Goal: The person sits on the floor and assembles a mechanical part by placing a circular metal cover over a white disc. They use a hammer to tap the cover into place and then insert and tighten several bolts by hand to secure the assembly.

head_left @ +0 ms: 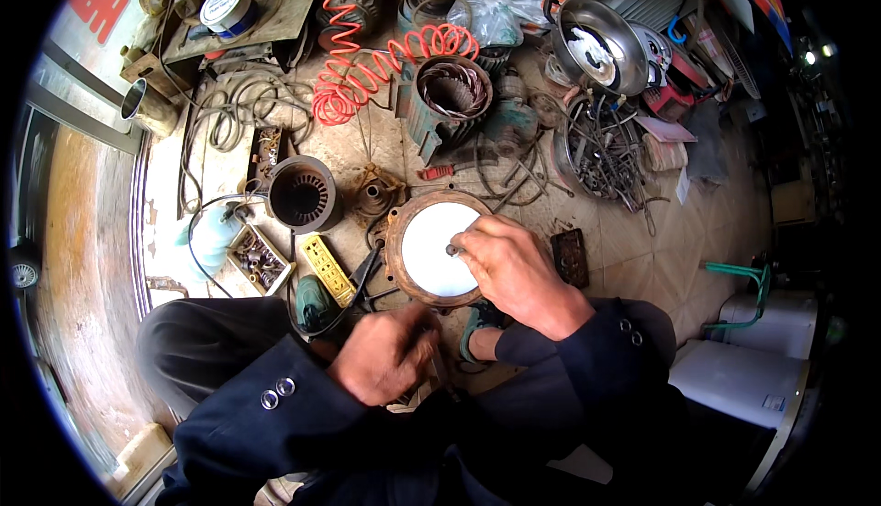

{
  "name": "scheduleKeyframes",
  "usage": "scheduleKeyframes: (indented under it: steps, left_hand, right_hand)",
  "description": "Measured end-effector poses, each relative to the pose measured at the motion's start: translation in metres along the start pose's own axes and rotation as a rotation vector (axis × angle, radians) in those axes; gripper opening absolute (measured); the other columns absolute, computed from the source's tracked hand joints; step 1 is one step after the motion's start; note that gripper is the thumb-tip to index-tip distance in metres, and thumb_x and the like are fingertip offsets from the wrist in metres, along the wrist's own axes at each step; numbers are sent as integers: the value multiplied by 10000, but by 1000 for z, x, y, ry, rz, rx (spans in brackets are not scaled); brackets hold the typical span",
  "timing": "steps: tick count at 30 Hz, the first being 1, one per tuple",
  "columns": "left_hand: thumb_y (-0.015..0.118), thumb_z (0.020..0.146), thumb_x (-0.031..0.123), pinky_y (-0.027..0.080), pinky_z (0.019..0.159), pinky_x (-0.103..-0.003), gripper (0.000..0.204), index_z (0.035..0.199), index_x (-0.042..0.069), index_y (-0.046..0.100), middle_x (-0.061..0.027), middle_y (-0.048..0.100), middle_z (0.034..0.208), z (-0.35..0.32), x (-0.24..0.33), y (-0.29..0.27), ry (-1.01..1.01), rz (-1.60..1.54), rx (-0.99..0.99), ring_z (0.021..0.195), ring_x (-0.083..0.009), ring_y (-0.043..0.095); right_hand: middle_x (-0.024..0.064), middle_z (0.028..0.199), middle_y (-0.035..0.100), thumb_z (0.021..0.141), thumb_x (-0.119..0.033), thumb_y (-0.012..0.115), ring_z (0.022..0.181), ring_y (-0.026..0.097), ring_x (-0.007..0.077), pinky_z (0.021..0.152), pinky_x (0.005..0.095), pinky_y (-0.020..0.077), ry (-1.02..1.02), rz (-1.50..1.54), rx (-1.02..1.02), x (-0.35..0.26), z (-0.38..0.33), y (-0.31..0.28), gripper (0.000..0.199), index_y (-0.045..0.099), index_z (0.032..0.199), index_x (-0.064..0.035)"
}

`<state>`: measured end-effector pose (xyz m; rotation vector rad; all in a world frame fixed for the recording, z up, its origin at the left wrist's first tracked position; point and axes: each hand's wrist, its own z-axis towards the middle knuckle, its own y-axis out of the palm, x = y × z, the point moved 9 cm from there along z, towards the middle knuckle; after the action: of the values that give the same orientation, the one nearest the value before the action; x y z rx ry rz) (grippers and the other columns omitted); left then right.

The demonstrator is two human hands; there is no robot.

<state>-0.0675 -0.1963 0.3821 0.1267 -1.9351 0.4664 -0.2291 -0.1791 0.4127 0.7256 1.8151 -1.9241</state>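
A rusty round flange (396, 247) with bolt lugs on its rim lies between my feet. Its middle is covered by a smooth white disc (431, 242). My right hand (518, 267) reaches over the disc from the right, thumb and fingers pinched on a small dark metal piece (452, 250); its exact kind is hard to tell. Close to the flange's near edge, my left hand (385, 355) is curled closed. Its fingertips are partly hidden and slightly blurred, so what they hold, if anything, does not show.
Left of the flange lie a yellow power strip (328, 269), a box of small metal parts (260, 260) and a motor stator (305, 196). Beyond stand a green motor housing (450, 93) and a coiled red air hose (344, 98). A basin of metal parts (596, 153) sits at the far right.
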Motion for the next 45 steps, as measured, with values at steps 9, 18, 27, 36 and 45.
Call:
scheduleKeyframes:
  steps: [9,18,27,36,45]
  left_hand:
    - [959,702,283,578,868,-490,990,1515,48,445,-228,660,1203,36,8,-51,73,500,365,1062,-430,678]
    - [960,679,320,565,864,-511,1091,1582,51,410,-224,615,1170,58,9,-46,174,530,154,1053,-454,657]
    - [974,661,290,550,900,-491,1109,1594,54,423,-226,609,1154,59,0,-52,265,463,174,1036,-445,640]
    - [947,698,325,563,853,-479,1066,1586,35,435,-200,622,1100,61,-1,-54,248,431,145,988,-437,656]
    - [960,658,410,558,841,-487,1130,1560,-18,432,-205,624,1081,58,-2,-53,350,413,252,975,-414,654]
  right_hand:
    - [168,959,642,887,-20,716,934,671,382,796,464,561,-139,-101,-45,-7,3,8,138,699,1021,7]
    - [141,911,594,853,-32,635,898,670,318,829,433,570,-306,-350,-133,-20,2,5,79,577,907,-29]
    - [102,868,587,882,-119,629,846,667,271,783,406,558,-532,-510,-206,-23,16,22,84,564,893,-69]
    - [69,783,570,813,-127,660,736,663,252,705,395,549,-644,-385,-302,-12,26,25,114,558,840,-86]
    - [52,728,520,758,-98,687,643,662,225,601,346,536,-533,-217,-250,-4,24,23,148,541,781,-91]
